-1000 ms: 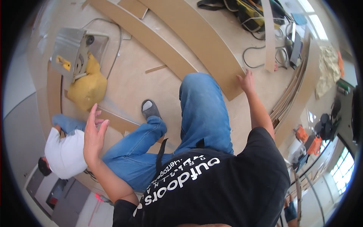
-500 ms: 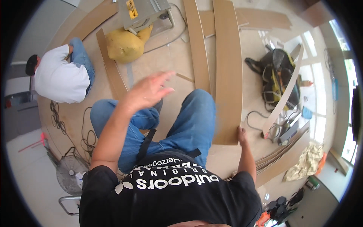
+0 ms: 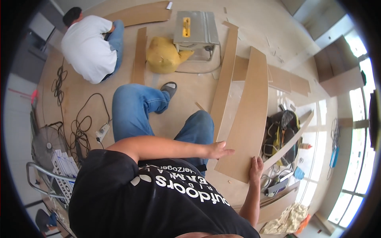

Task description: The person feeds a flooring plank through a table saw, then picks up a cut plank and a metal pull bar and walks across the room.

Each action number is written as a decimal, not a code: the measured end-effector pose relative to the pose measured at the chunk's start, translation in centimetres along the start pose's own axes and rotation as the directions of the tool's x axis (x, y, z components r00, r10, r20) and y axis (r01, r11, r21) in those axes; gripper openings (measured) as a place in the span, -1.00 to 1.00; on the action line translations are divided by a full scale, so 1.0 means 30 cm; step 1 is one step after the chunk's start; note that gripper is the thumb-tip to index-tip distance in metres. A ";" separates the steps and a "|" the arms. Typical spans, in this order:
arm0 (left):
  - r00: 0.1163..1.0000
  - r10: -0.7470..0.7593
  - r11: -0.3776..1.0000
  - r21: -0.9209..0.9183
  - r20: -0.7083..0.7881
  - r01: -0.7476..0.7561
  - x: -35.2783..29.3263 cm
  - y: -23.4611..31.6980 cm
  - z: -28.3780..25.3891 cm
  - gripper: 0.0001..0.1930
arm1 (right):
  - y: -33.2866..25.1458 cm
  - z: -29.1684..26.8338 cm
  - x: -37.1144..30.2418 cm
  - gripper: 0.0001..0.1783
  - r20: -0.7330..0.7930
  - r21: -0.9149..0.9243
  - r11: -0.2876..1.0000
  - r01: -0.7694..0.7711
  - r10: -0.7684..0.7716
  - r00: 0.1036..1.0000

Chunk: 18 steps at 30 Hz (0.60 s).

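A long, wide light-brown board (image 3: 246,115) stretches away from me on my right, its near end between my two hands. My right hand (image 3: 256,168) grips its right edge close to that end, fingers curled round the edge. My left hand (image 3: 219,150) reaches across my body to the left edge, with fingers stretched out and nothing in them. Whether its fingertips touch the board, I cannot tell. A narrower plank (image 3: 224,79) lies just left of the wide board, partly beside my right knee.
A table saw (image 3: 197,29) stands ahead by a yellow sack (image 3: 160,57). A person in a white shirt (image 3: 89,47) sits at far left. Cables (image 3: 81,129) and a power strip (image 3: 102,132) lie left; a black-and-yellow tool bag (image 3: 281,133) sits right of the board.
My left hand has swung from above my left knee across to the board's left edge. My right hand still holds the board. The whole view has shifted.
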State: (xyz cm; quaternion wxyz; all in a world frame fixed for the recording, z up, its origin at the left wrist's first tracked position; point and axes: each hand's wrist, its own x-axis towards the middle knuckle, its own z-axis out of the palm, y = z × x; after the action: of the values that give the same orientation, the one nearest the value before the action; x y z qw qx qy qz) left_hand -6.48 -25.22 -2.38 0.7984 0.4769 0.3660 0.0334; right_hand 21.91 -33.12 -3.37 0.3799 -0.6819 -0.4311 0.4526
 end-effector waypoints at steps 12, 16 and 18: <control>0.691 0.457 0.873 0.133 -0.561 -0.470 -0.145 0.455 -0.617 -0.38 | -0.735 0.423 0.516 -0.78 0.037 0.169 0.955 0.242 -0.251 0.967; 0.632 0.507 0.844 0.186 -0.586 -0.504 -0.243 0.680 -0.924 -0.73 | -0.961 0.627 0.786 -0.76 0.064 0.182 0.962 0.204 -0.219 0.974; 0.628 0.476 0.874 0.254 -0.615 -0.414 -0.311 0.753 -1.081 -0.74 | -1.079 0.766 0.926 -0.72 0.067 0.201 0.959 0.197 -0.214 0.974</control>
State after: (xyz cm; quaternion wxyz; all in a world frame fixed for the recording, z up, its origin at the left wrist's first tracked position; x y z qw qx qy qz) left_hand -26.59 7.18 11.54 0.5608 0.5436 0.4958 0.3797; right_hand -1.63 6.69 11.04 0.4700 -0.5725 -0.4700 0.4800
